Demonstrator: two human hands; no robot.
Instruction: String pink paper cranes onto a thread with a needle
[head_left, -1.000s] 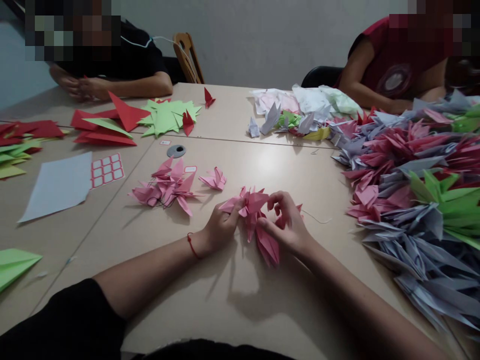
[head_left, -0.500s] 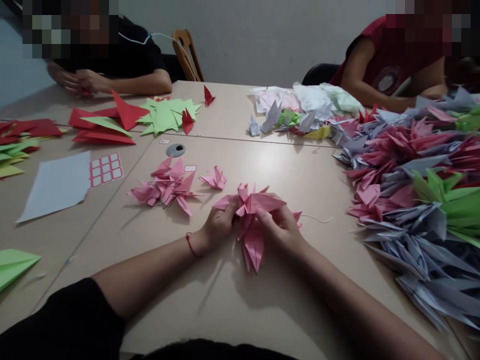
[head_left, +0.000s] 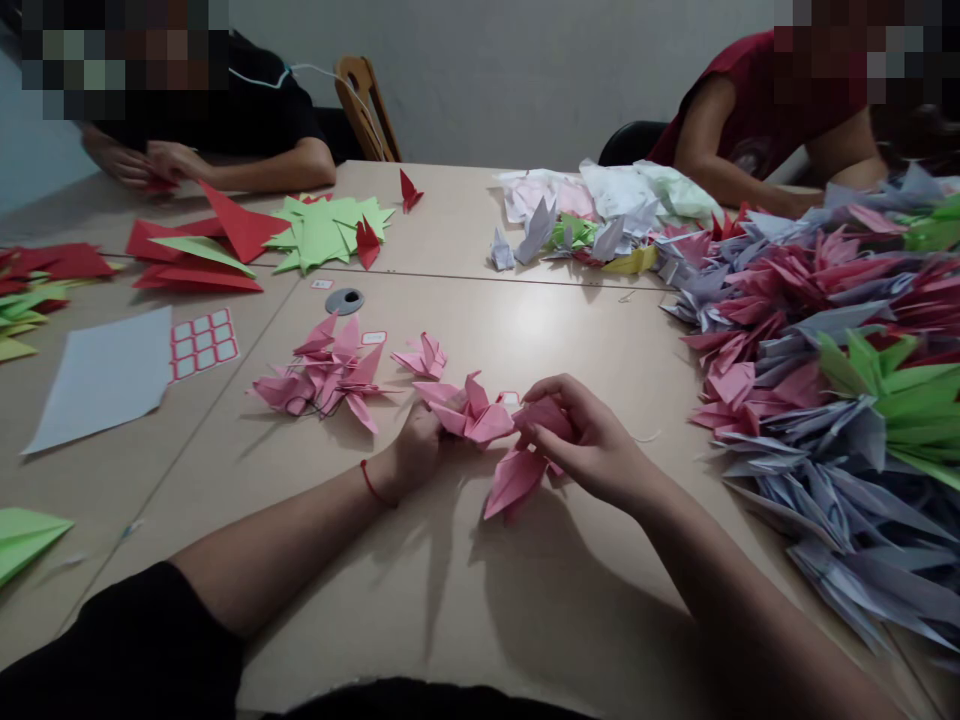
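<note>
Near the middle of the table, my left hand (head_left: 417, 446) is closed on the left end of several joined pink paper cranes (head_left: 480, 418). My right hand (head_left: 592, 435) pinches the right part of these cranes with thumb and fingers, and a pink wing (head_left: 514, 480) hangs below it. Just beyond my left hand lies a single pink crane (head_left: 424, 357). Farther left, a cluster of pink cranes (head_left: 330, 375) rests on the table with a dark string looped at its base. A small red-edged label (head_left: 509, 398) shows behind the held cranes.
A big pile of grey, pink and green folded paper (head_left: 810, 330) covers the right side. White sheet (head_left: 105, 375), label sheet (head_left: 204, 344), red papers (head_left: 195, 250) and green papers (head_left: 322, 230) lie left. Two people sit across the table (head_left: 465, 300); plastic bags (head_left: 615, 195) lie at the back.
The held cranes have spread apart and turned, with their hanging part tilting left. My right hand has shifted right and lifted its fingers around the right part. The view has moved slightly.
</note>
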